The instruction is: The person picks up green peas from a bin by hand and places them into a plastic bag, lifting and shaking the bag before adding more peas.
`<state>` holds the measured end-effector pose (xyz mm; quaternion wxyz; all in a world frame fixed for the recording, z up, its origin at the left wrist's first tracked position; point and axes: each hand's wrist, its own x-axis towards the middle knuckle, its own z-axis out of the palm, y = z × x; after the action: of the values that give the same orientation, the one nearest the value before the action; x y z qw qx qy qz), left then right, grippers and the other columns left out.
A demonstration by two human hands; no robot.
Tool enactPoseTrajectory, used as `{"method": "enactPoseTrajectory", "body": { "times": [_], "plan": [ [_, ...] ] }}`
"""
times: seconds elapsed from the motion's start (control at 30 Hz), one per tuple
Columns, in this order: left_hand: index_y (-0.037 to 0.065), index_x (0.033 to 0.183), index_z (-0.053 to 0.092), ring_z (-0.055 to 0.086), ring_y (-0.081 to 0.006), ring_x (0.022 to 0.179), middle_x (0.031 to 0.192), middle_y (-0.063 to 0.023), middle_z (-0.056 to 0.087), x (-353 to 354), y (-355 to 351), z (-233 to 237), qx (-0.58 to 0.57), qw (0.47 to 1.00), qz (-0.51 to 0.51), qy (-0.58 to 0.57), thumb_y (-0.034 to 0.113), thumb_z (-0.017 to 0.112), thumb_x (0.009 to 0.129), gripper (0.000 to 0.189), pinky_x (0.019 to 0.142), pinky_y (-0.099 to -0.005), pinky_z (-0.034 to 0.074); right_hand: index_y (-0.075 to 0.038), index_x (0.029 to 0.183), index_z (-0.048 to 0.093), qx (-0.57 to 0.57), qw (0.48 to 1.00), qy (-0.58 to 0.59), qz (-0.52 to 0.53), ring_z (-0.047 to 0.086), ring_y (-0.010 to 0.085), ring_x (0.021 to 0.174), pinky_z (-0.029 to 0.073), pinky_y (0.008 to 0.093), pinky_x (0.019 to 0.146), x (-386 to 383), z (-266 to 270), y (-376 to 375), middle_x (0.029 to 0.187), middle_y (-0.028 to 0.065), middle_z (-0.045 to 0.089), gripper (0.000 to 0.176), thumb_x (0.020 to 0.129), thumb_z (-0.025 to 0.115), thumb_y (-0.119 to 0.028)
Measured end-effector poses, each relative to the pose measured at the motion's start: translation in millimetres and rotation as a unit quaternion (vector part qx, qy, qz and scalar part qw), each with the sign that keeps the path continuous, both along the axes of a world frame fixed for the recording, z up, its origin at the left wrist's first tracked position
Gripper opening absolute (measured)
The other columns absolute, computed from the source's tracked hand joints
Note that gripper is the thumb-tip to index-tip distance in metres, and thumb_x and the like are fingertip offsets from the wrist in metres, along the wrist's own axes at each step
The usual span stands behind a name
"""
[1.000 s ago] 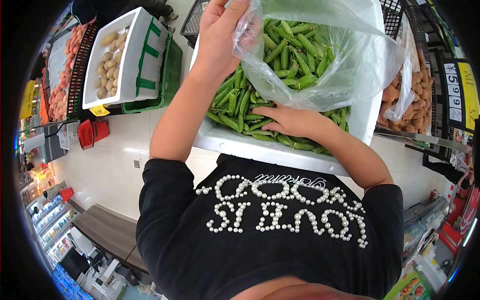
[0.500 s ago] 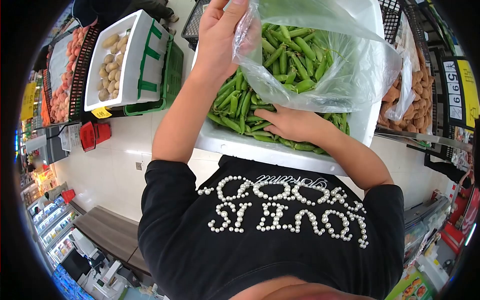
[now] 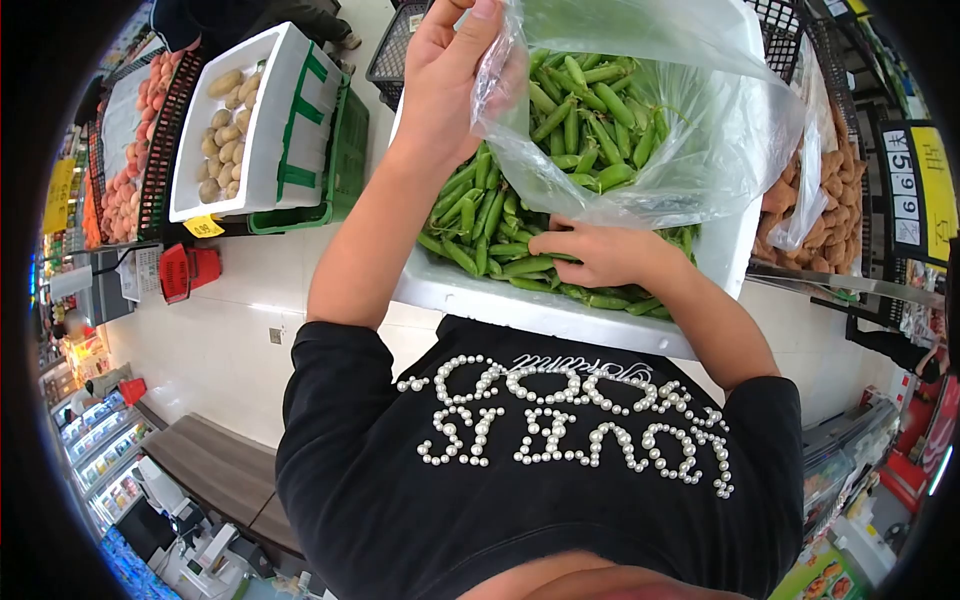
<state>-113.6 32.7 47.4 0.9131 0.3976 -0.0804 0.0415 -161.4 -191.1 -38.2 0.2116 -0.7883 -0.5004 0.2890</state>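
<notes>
My left hand [image 3: 462, 70] is closed on the rim of a clear plastic bag [image 3: 640, 195], holding its mouth wide open. Inside the bag, or seen through it, lie green pea pods [image 3: 600, 120]; the film makes the boundary hard to tell. More loose pea pods [image 3: 470, 215] fill the white foam box [image 3: 540, 315] beneath. My right hand [image 3: 610, 258] rests on the pods near the box's front wall, just below the bag. Its fingers are bent around pods and partly hidden among them.
To the left stand a foam box [image 3: 292, 110] of potatoes and a black crate [image 3: 165, 120] of reddish produce. A red price holder [image 3: 190, 272] hangs below. Brown tubers [image 3: 830, 190] and a price sign [image 3: 905, 190] are on the right. A bench [image 3: 215, 465] is behind.
My right hand has drawn slightly up and to the right, its fingers less buried in the pods. My left hand still holds the bag, nearly unmoved.
</notes>
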Motion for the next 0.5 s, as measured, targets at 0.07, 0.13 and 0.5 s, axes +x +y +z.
{"method": "enactPoseTrajectory", "body": {
  "times": [0.07,0.13,0.5],
  "plan": [
    [0.014,0.102,0.05,0.04,-0.0093,0.037,0.057,-0.0007,0.047,-4,-1,3,0.005,1.0,-0.005,-0.001,0.025,0.051,0.101,0.011,0.032,-0.0225,0.029,-0.018,0.117,0.059,0.061,0.998,-0.012,-0.012,0.064,0.0324,0.079,0.051,0.0442,0.069,-3,10,-1,0.092,0.0129,0.066,0.033,0.084,0.059,-0.021],
    [0.012,0.103,0.052,0.039,-0.0082,0.039,0.06,0.0002,0.047,-4,-1,2,0.003,0.999,-0.015,-0.032,0.024,0.051,0.101,0.012,0.034,-0.0221,0.029,-0.015,0.11,0.063,0.146,0.988,-0.046,-0.021,0.063,0.0321,0.077,0.05,0.0439,0.067,-6,24,2,0.088,0.0136,0.064,0.03,0.081,0.063,-0.016],
    [0.008,0.105,0.052,0.043,-0.0056,0.047,0.066,0.0023,0.052,-9,-1,5,0.017,0.997,-0.033,-0.067,0.024,0.057,0.099,0.018,0.04,-0.0216,0.031,-0.008,0.097,0.07,0.377,0.92,0.095,-0.052,0.063,0.0233,0.069,0.049,0.0318,0.06,-15,130,-17,0.087,0.0107,0.064,0.025,0.072,0.072,-0.012]
  ]
}}
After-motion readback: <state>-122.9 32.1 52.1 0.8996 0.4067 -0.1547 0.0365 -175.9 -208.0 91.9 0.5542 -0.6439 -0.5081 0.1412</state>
